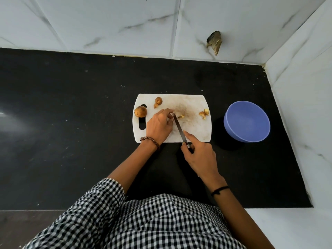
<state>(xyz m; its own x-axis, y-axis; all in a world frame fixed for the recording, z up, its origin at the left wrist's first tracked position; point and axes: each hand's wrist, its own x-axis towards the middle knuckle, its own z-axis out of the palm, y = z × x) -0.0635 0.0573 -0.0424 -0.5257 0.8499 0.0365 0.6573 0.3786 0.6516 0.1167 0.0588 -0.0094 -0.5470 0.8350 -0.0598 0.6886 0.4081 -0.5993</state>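
My right hand [198,157] wraps the knife [178,127] handle, forefinger along the spine to steady the blade. My left hand [159,125] curls beside it (pinning a piece? I cannot tell). A cut potato piece [181,116] lies just past the tip on the cutting board [195,103], with the blue bowl [247,121] to the right.

Left of cutting board [195,130]: bare counter [71,114], open.
Right of cutting board: bowl [247,121] stands near.
Behind cutting board: free to wall [125,24].

Left hand [159,127] curled, palm down; right hand [199,159] clenched, forefinger stretched straight forward.
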